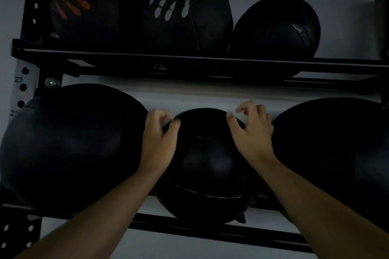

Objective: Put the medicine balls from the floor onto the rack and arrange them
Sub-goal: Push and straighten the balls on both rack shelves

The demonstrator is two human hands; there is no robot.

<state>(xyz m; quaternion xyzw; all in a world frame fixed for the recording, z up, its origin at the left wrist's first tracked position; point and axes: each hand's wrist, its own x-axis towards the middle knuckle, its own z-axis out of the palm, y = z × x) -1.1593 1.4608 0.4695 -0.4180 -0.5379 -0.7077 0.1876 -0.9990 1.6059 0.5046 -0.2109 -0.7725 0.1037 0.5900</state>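
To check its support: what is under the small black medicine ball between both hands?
A black metal rack rail runs under the small black ball; where they touch is hidden by the ball.

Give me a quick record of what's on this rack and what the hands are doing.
upper shelf: red-handprint ball, white-handprint ball, plain ball
lower shelf: large left ball, small middle ball, large right ball
left hand: on small middle ball's left side, thumb on top
right hand: on its right side, thumb on top
lighting: dim
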